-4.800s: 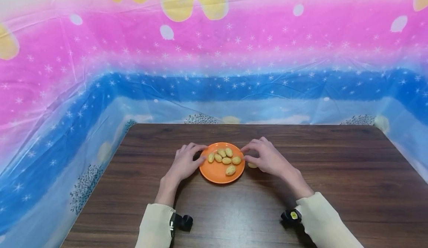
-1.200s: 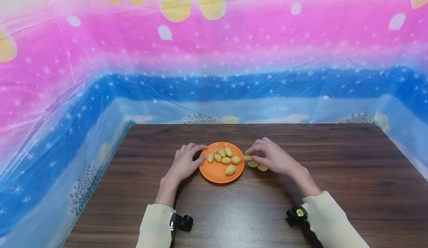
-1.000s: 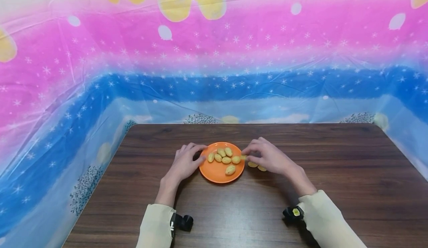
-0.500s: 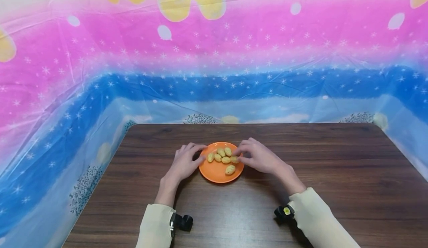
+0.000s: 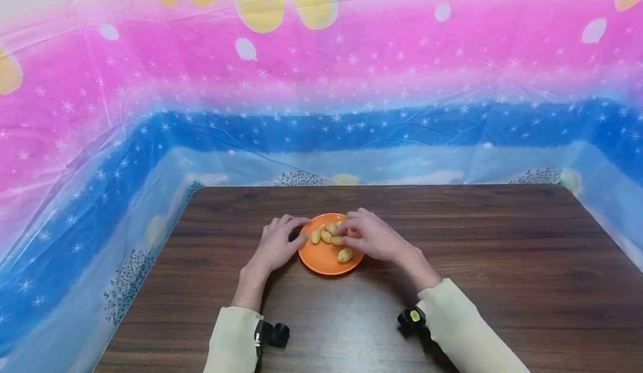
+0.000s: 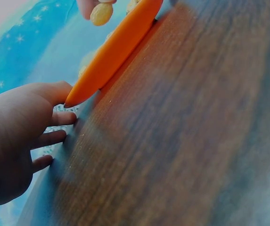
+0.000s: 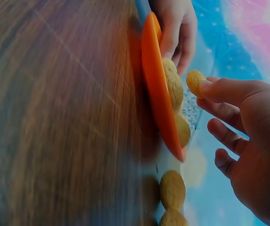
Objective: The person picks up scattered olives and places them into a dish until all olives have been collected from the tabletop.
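Observation:
An orange plate (image 5: 321, 264) stands on the table with several tan, oval, walnut-like nuts (image 5: 345, 255) on it. My left hand (image 5: 275, 245) holds the plate's left rim with thumb and forefinger, its other fingers spread below the rim in the left wrist view. Over the plate's right half, my right hand (image 5: 379, 239) pinches one walnut-like nut (image 7: 195, 83) between thumb and forefinger, above the others. In the head view that hand covers part of the pile. Two more nuts (image 7: 172, 189) lie on the table beside the plate in the right wrist view; the head view hides them.
The dark wooden table (image 5: 502, 261) reaches well past the plate on both sides. Behind it and along the sides hangs a pink and blue patterned cloth (image 5: 402, 82). A black wrist camera (image 5: 412, 318) sits at the right sleeve, another camera (image 5: 276, 335) at the left.
From beside the plate, my right hand has moved left over it with a pinched nut. Earlier, nuts showed on the table under that hand. My left hand has stayed at the rim.

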